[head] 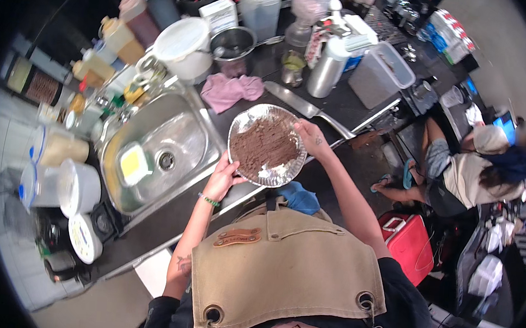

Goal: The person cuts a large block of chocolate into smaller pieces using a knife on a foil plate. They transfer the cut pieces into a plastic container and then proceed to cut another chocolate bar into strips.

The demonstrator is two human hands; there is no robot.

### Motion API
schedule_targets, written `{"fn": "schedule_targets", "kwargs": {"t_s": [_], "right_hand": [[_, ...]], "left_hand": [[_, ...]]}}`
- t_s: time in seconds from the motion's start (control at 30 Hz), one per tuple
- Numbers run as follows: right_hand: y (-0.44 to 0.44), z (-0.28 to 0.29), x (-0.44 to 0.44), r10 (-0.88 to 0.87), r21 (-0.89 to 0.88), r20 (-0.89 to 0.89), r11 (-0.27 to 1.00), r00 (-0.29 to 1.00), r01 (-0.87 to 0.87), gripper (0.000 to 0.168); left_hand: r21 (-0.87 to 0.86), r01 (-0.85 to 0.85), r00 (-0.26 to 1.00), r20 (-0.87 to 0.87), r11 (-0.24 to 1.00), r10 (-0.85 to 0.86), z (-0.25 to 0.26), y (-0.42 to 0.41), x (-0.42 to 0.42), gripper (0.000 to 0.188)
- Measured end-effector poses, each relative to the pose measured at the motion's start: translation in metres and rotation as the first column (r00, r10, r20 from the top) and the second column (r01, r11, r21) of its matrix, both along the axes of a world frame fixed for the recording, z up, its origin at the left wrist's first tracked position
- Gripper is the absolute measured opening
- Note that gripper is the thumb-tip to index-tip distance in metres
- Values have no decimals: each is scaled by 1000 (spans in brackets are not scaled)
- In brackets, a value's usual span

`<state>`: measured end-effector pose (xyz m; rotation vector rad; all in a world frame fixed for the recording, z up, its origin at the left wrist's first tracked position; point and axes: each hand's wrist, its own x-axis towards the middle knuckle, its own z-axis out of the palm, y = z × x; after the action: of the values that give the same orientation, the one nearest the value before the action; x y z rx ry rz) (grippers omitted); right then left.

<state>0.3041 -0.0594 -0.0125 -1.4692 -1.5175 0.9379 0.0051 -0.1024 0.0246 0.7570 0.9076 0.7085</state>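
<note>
A round foil dish (285,178) holds brown powder (264,141) with paler patches at the top and bottom. It is held between my two hands near the counter's front edge. My left hand (222,177) grips its lower left rim, and my right hand (311,138) grips its right rim. Above the dish lies a pink cloth (232,91). A wide steel blade with a metal handle (336,125) lies on the counter to the upper right. A steel sink (183,133) is to the left, with a white and yellow container (134,164) in it.
Behind stand a white lidded bucket (183,44), a steel pot (232,47), a steel bottle (328,68) and a plastic tub (381,76). Squeeze bottles (138,16) line the upper left. A red cooler (406,247) stands on the floor at right, near a seated person (468,178).
</note>
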Motion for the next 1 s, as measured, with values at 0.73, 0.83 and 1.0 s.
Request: {"fn": "schedule_targets", "kwargs": {"t_s": [0.73,0.83,1.0], "right_hand": [[-115,189,214,-732,104,-120,662,670,742,35],[-72,216,254,-724,207,-93,657,683,725,34],[11,241,300,-711,322,-149,622,687,714,32]], "left_hand": [[321,423,906,-133,847,-401,171,81,282,32],[712,178,983,-153,679,-98,175,120,335,38],[838,34,938,-215,545,273,189,181,409,45]]}}
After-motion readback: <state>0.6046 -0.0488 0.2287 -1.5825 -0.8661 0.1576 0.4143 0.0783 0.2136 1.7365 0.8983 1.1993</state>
